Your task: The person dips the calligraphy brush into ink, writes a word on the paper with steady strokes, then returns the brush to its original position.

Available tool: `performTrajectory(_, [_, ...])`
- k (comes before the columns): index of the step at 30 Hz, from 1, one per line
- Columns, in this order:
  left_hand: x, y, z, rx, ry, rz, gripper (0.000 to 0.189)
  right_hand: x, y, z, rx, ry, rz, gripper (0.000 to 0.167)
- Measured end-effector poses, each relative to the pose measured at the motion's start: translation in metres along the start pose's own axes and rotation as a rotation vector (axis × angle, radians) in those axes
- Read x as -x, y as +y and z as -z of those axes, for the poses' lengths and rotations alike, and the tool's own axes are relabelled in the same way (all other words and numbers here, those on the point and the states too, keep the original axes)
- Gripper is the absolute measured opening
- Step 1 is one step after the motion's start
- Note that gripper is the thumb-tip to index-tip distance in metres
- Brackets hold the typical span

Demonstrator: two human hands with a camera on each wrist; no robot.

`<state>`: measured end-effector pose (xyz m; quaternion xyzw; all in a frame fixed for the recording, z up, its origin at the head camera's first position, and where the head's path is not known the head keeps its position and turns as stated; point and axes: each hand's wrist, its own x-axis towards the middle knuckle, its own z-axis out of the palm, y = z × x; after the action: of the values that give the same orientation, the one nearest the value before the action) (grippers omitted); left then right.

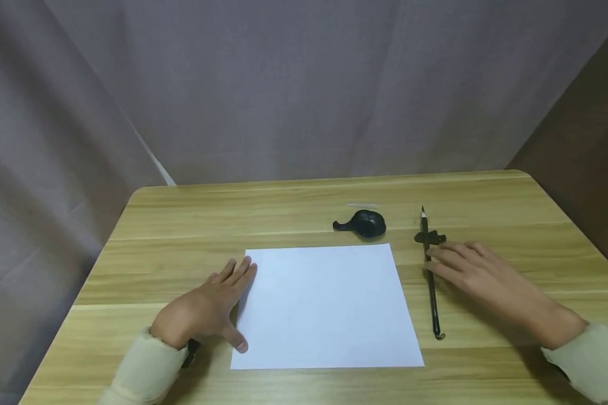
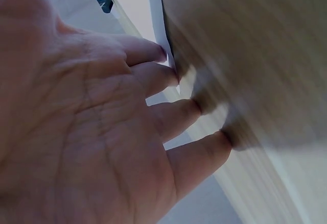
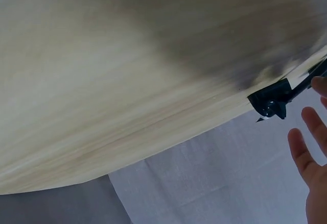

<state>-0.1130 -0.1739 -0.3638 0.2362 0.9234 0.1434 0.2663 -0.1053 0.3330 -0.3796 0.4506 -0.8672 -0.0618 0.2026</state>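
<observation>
A white sheet of paper point(image 1: 324, 309) lies on the wooden table in the head view. My left hand point(image 1: 208, 309) is at its left edge, thumb and some fingertips on the sheet, fingers stretched. In the left wrist view the palm point(image 2: 97, 117) shows, with fingertips touching down at the paper's edge point(image 2: 158, 25) and on the wood. To the right, a dark writing brush point(image 1: 432, 298) lies with its tip end over a small black brush rest point(image 1: 438, 238). My right hand point(image 1: 481, 275) reaches over the brush, fingertips at its shaft, fingers extended and not wrapped round it.
Behind the paper sits a black gourd-shaped dish point(image 1: 369, 224), its stem pointing left. A thin clear strip point(image 1: 362, 205) lies just beyond it. The wooden table point(image 1: 208, 225) ends at a grey curtain point(image 1: 304, 90); a brown panel point(image 1: 588, 146) stands at the right.
</observation>
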Motion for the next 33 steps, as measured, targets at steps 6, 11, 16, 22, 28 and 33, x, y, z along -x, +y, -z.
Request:
performTrajectory(6, [0.000,-0.001,-0.001,0.023,-0.014,0.020,0.150,-0.004,0.004,-0.004,0.017,-0.003,0.050,0.051])
performTrajectory(11, [0.000,-0.002,-0.001,0.016,-0.005,0.009,0.149,-0.005,0.006,-0.010,0.060,-0.001,0.101,0.050])
performTrajectory(16, [-0.002,-0.001,-0.002,0.019,-0.006,0.010,0.148,-0.008,0.009,-0.017,0.084,0.012,0.154,0.046])
performTrajectory(22, [-0.004,0.000,-0.004,0.012,-0.005,0.011,0.148,-0.013,0.012,-0.019,0.089,0.025,0.168,0.040])
performTrajectory(28, [-0.005,0.000,-0.005,0.011,-0.003,0.025,0.149,-0.016,0.016,-0.019,0.133,0.047,0.209,0.038])
performTrajectory(33, [-0.005,0.000,-0.004,0.006,-0.001,0.024,0.149,-0.016,0.015,-0.016,0.184,0.056,0.245,0.054])
